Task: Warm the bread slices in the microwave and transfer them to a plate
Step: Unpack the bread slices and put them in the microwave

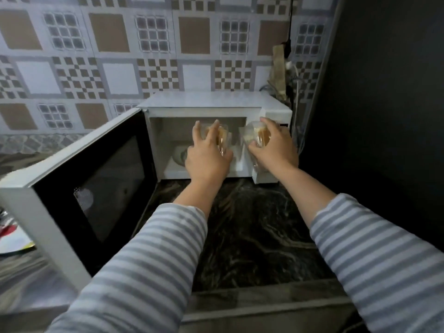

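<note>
Each grasping a clear plastic pack of golden-brown bread, the left hand (208, 156) and right hand (274, 150) reach at the open white microwave (216, 104).

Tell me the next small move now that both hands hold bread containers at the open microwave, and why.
Probably set the left hand's clear container down on the microwave floor, then the right hand's container beside it. The door stands wide open, both containers are in the air at the cavity mouth, and the turntable below looks bare.
</note>
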Motion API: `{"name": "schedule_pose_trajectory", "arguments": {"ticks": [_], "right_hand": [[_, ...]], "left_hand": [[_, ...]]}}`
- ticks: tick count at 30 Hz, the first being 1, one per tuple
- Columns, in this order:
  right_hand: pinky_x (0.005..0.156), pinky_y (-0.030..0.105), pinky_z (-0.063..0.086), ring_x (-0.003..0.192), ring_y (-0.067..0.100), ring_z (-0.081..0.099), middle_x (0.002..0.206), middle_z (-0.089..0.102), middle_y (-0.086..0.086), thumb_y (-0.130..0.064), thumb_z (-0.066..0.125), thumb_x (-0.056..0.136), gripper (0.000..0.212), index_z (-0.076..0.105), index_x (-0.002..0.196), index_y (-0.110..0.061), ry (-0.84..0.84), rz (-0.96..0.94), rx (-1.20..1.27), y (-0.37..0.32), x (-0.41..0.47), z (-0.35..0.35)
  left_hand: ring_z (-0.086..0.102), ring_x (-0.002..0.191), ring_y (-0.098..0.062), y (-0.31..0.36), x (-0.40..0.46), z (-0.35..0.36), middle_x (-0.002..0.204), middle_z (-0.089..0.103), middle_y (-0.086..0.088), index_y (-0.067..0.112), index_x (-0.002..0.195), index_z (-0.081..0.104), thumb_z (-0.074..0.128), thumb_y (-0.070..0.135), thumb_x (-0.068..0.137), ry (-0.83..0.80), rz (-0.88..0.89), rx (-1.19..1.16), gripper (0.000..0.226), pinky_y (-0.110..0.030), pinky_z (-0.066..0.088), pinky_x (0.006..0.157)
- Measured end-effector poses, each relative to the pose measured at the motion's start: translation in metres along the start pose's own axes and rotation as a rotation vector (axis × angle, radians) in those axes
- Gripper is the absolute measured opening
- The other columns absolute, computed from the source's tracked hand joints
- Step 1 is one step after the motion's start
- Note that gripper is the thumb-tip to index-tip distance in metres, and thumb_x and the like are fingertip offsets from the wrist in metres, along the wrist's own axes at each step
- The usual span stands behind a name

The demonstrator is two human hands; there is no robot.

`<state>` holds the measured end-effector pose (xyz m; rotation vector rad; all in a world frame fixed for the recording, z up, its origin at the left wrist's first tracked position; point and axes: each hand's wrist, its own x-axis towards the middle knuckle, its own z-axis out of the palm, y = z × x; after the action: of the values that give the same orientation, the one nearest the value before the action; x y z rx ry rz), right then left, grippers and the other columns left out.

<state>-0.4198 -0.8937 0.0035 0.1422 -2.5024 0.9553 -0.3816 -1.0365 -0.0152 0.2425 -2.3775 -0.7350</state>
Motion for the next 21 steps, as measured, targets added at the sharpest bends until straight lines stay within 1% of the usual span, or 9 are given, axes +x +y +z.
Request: {"name": "schedule_pose_trajectory", "arguments": {"ticks": [2,4,6,8,11,15,18,21], "right_hand": [[0.082,0.031,0.04,0.115,0.027,0.05,0.134,0.041,0.006,-0.04,0.065,0.083,0.063,0.037,0.14,-0.041,-0.017,0.045,-0.04,0.019,-0.023,0.001],[0.083,0.033,0.042,0.115,0.029,0.051,0.134,0.041,0.006,-0.039,0.067,0.082,0.063,0.039,0.139,-0.042,-0.03,0.092,-0.067,0.041,-0.044,0.004],[0.087,0.036,0.045,0.117,0.028,0.05,0.135,0.041,0.003,-0.039,0.069,0.081,0.065,0.039,0.138,-0.043,-0.043,0.144,-0.058,0.067,-0.061,0.01],[0.088,0.037,0.045,0.119,0.027,0.049,0.137,0.04,0.003,-0.038,0.069,0.081,0.064,0.039,0.139,-0.043,-0.056,0.167,-0.049,0.093,-0.074,0.015],[0.085,0.036,0.044,0.121,0.026,0.047,0.139,0.039,0.003,-0.037,0.066,0.084,0.064,0.037,0.141,-0.042,-0.081,0.198,-0.075,0.13,-0.087,0.022],[0.088,0.039,0.045,0.122,0.027,0.048,0.142,0.037,0.001,-0.035,0.066,0.083,0.067,0.035,0.141,-0.043,-0.096,0.221,-0.078,0.173,-0.09,0.03],[0.091,0.038,0.045,0.122,0.027,0.047,0.141,0.038,0.003,-0.033,0.067,0.082,0.067,0.036,0.142,-0.042,-0.104,0.205,-0.032,0.197,-0.08,0.036],[0.093,0.038,0.045,0.122,0.027,0.047,0.14,0.038,0.004,-0.032,0.067,0.083,0.068,0.034,0.142,-0.042,-0.106,0.177,-0.013,0.209,-0.063,0.042]], "left_hand": [[0.054,0.113,-0.038,-0.004,-0.028,0.014,0.159,0.012,0.002,0.043,0.144,0.031,0.059,0.043,0.086,-0.063,-0.016,0.006,0.064,-0.042,0.047,0.081],[0.054,0.114,-0.039,-0.008,-0.055,0.029,0.159,0.01,0.004,0.044,0.144,0.028,0.059,0.041,0.087,-0.131,-0.056,0.019,0.065,-0.043,0.048,0.08],[0.052,0.115,-0.039,-0.01,-0.08,0.046,0.159,0.008,0.004,0.044,0.145,0.027,0.06,0.038,0.086,-0.199,-0.099,0.019,0.068,-0.043,0.048,0.083],[0.051,0.114,-0.038,-0.011,-0.102,0.063,0.159,0.008,0.004,0.043,0.145,0.027,0.06,0.035,0.085,-0.236,-0.12,0.009,0.069,-0.043,0.048,0.084],[0.052,0.113,-0.037,-0.01,-0.127,0.088,0.159,0.008,0.002,0.042,0.146,0.027,0.059,0.034,0.086,-0.249,-0.139,0.006,0.068,-0.04,0.047,0.084],[0.051,0.113,-0.032,-0.003,-0.143,0.122,0.159,0.007,0.004,0.042,0.144,0.031,0.062,0.033,0.085,-0.201,-0.147,0.013,0.067,-0.036,0.047,0.081],[0.052,0.11,-0.033,0.001,-0.141,0.145,0.16,0.008,0.005,0.042,0.143,0.034,0.065,0.032,0.082,-0.166,-0.154,0.0,0.068,-0.038,0.048,0.08],[0.051,0.111,-0.034,0.005,-0.133,0.165,0.16,0.006,0.004,0.043,0.143,0.031,0.065,0.032,0.082,-0.161,-0.168,0.0,0.071,-0.041,0.049,0.081]]}}
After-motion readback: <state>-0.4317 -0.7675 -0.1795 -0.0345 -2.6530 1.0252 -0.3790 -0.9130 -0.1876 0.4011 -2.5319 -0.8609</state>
